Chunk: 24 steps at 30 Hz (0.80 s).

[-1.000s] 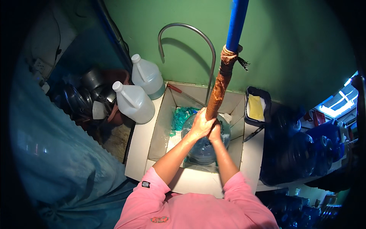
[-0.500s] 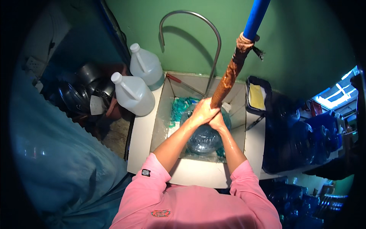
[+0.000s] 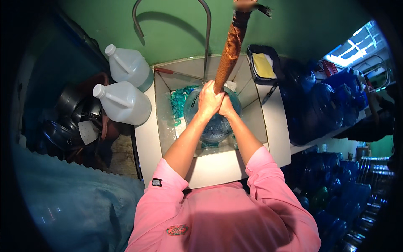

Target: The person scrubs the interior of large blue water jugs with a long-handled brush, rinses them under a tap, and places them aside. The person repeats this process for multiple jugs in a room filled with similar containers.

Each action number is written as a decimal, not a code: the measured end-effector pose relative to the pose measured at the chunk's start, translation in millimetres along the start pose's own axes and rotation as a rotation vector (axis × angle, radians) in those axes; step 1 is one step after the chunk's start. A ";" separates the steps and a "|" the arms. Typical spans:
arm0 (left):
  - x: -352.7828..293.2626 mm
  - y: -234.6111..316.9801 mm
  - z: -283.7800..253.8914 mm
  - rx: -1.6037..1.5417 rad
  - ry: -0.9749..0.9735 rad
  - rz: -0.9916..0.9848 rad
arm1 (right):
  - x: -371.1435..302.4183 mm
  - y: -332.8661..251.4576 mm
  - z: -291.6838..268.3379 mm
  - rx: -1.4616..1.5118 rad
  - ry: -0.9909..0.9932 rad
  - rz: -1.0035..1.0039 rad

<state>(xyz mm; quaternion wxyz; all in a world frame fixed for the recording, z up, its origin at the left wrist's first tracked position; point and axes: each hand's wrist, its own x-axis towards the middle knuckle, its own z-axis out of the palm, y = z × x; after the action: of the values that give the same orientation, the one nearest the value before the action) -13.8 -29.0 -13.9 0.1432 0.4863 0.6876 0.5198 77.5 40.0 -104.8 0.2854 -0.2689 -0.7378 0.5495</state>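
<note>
Both of my hands are closed together around the lower end of a brown-wrapped pole point(image 3: 230, 52), my left hand point(image 3: 208, 101) in front and my right hand point(image 3: 226, 106) close against it. Directly beneath them a large clear blue water jug point(image 3: 216, 131) stands in a tiled basin point(image 3: 167, 130). The jug's mouth and the pole's lower tip are hidden by my hands. Teal netting or cloth point(image 3: 179, 101) lies in the basin, to the left of the jug.
Two translucent jugs with handles, a nearer one point(image 3: 126, 105) and a farther one point(image 3: 129, 69), stand on the left ledge. A curved metal pipe point(image 3: 208, 33) rises behind. On the right ledge sits a dark tray point(image 3: 270, 77) with a yellow sponge point(image 3: 263, 66). Blue water jugs point(image 3: 323, 105) crowd the right.
The view has shifted, so the basin appears farther up and left and the pole's blue upper part is out of frame. Both hands keep their grip; lettering on the jug now shows.
</note>
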 end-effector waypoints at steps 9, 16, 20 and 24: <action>-2.3 -6.5 -2.7 0.139 0.127 0.164 | 23.4 -17.1 5.4 0.008 -0.068 -0.047; -4.9 9.4 3.5 0.147 0.115 0.074 | 25.0 -11.9 -2.2 -0.141 0.016 -0.169; 5.4 30.7 4.2 0.267 0.054 -0.087 | 22.0 -13.4 0.0 -0.067 -0.058 -0.018; 16.8 38.8 9.1 0.299 0.095 -0.375 | 21.3 -16.2 2.9 -0.174 -0.056 -0.085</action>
<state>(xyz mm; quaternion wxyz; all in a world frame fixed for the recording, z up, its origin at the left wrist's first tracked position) 4.6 -10.6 20.6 0.1310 0.3409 0.8412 0.3989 59.3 49.1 -87.2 0.2634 -0.2455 -0.8011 0.4781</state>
